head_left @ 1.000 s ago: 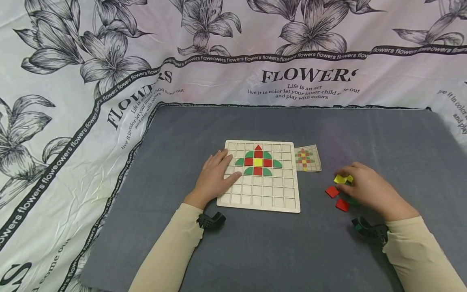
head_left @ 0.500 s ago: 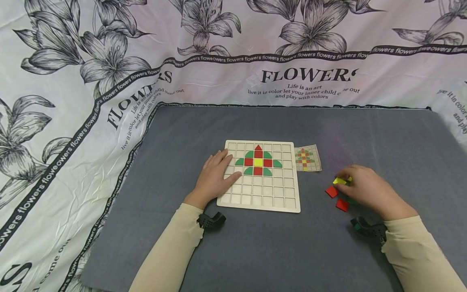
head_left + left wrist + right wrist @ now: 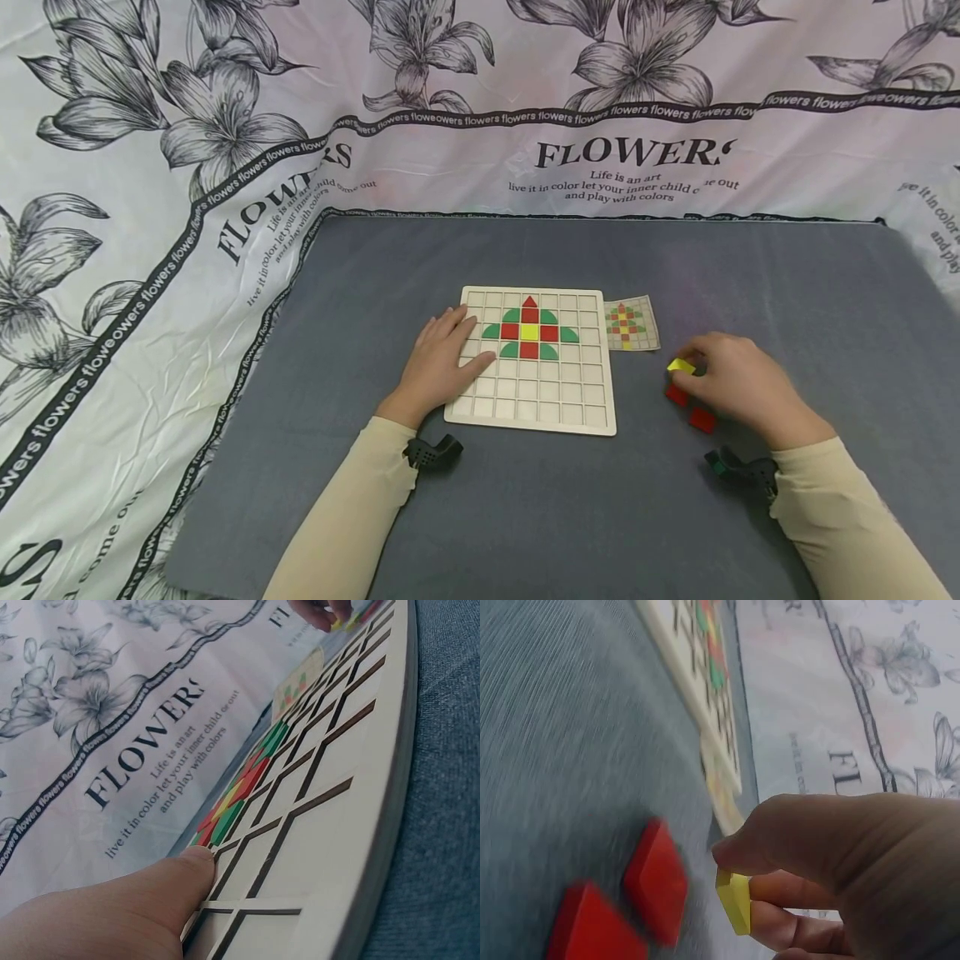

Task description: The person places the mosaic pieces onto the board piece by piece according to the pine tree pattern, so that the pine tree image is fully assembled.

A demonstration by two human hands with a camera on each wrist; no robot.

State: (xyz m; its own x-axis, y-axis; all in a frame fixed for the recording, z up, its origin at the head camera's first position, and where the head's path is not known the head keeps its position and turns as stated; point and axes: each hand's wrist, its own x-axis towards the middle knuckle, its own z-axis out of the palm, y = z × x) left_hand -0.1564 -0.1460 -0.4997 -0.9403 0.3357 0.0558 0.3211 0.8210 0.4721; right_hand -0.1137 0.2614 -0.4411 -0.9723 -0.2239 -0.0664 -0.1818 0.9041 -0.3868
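My left hand (image 3: 441, 365) rests on the left edge of a pale wooden grid board (image 3: 534, 410), fingers straight and the thumb (image 3: 161, 892) lying over the grid. Red and green tiles form a pattern around a yellow square (image 3: 529, 332) in the board's upper half. To the right of the board, my right hand (image 3: 738, 385) pinches a yellow tile (image 3: 736, 901) between thumb and fingers, tilted and apart from the cloth in the right wrist view. Two red tiles (image 3: 702, 420) lie just below that hand. Whatever lies under its palm is hidden in the head view.
A small pattern card (image 3: 636, 323) lies against the board's right edge, printed with a similar design. Grey cloth (image 3: 570, 517) covers the table. White flower-printed fabric (image 3: 450, 167) rises behind and on the left.
My right hand has shifted slightly left, taking a yellow tile with it from the loose pieces. The left hand stays on the board.
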